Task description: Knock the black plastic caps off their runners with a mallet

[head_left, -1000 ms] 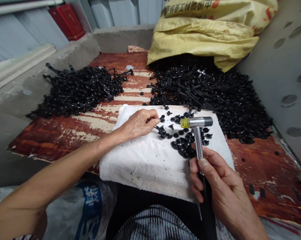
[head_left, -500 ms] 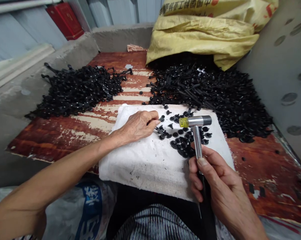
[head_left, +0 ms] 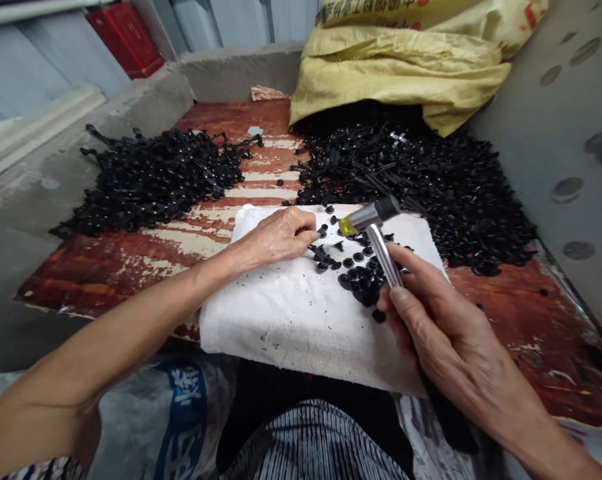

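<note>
My right hand (head_left: 431, 313) grips a small two-faced mallet (head_left: 368, 217) with a yellow face, a black face and a metal neck. Its head is raised and tilted above the white cloth (head_left: 281, 313), yellow face to the left. On the cloth's left part, my left hand (head_left: 285, 233) is closed, thumb and fingers pinched together beside small black rubber pieces (head_left: 323, 257). Whatever lies between those fingertips is too hidden to name. More round black pieces (head_left: 363, 283) lie clustered on the cloth near my right fingers.
A heap of black parts (head_left: 155, 177) stands at the left of the worn red-brown board (head_left: 181, 257). Another larger heap (head_left: 421, 180) lies at the right, under a yellow sack (head_left: 395, 67). A concrete ledge (head_left: 241, 73) borders the back, with a red box (head_left: 125, 40) at the left.
The mallet has swung left and tilted, its yellow face nearer my left hand. My right hand has shifted with it. My left hand stays almost in place.
</note>
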`<action>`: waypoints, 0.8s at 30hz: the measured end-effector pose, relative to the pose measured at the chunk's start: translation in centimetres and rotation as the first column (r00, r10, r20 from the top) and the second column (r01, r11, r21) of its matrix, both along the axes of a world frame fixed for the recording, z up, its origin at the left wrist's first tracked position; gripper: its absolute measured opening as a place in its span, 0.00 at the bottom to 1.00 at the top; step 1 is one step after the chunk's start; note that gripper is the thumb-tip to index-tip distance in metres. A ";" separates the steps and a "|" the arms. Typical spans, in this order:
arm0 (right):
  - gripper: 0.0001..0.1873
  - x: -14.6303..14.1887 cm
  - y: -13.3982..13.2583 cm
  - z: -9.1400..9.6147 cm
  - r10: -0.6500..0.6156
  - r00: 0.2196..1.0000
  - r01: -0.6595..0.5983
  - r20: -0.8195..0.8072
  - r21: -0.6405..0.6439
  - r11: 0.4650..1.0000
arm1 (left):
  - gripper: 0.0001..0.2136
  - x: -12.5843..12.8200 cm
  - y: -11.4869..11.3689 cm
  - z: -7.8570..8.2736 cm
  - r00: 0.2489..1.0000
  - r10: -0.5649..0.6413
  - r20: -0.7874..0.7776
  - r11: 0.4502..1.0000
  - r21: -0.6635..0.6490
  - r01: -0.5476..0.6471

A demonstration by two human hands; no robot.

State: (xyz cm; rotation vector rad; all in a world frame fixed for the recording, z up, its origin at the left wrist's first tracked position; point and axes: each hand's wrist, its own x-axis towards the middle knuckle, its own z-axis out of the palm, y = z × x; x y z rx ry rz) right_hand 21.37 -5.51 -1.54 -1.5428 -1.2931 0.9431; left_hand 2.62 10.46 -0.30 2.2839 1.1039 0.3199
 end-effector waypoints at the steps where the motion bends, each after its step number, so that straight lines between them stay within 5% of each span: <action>1: 0.26 0.2 0.6 0.3 0.013 0.997 -0.018 0.080 0.060 0.998 | 0.10 0.0 0.0 -0.1 1.000 0.003 0.001 1.000 -0.001 -0.003; 9: 0.28 0.2 4.2 0.9 0.025 0.890 -0.227 0.454 0.397 0.889 | 0.10 -0.3 -0.3 -0.6 0.997 0.017 0.071 0.999 -0.039 -0.014; 14: 0.29 0.3 5.0 0.7 0.140 0.781 -0.357 0.609 0.251 0.899 | 0.10 -0.4 -0.1 -0.8 0.997 0.043 0.058 0.998 -0.037 -0.041; 19: 0.29 0.1 4.7 1.7 -0.050 0.872 -0.200 0.488 0.447 0.872 | 0.11 -0.5 0.0 -1.1 0.996 0.009 0.083 0.998 -0.069 -0.004; 24: 0.27 0.4 5.2 1.6 0.164 0.837 -0.332 0.522 0.246 0.911 | 0.12 -0.4 -0.3 -0.5 0.998 0.050 0.042 0.996 -0.079 -0.047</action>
